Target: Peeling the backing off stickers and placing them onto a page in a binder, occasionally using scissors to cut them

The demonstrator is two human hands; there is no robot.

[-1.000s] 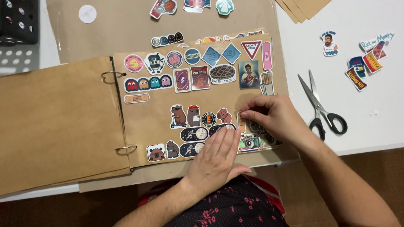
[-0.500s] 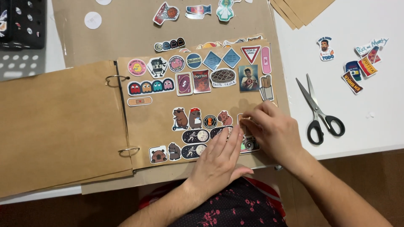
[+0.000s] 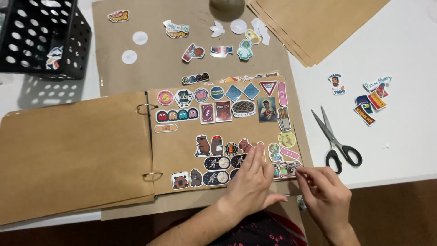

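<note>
An open ring-bound album of brown paper lies in front of me, and its right page (image 3: 182, 150) is covered with several colourful stickers. My left hand (image 3: 252, 184) lies flat on the page's lower edge, fingers spread over the oval stickers (image 3: 217, 163). My right hand (image 3: 324, 193) is at the page's bottom right corner. Its thumb and forefinger pinch the right edge of a camera-shaped sticker (image 3: 287, 167) that lies on the page. The album's turned-over brown leaf (image 3: 75, 155) lies to the left.
Black-handled scissors (image 3: 337, 142) lie on the white table right of the album, with loose stickers (image 3: 369, 99) beyond them. More loose stickers (image 3: 195, 52) sit on a brown sheet behind the album. A black perforated basket (image 3: 41, 38) stands far left, and stacked brown sheets (image 3: 318, 23) lie far right.
My right hand has slid down and right off the page's lower right stickers to the corner, uncovering them. My left hand has stayed flat on the page.
</note>
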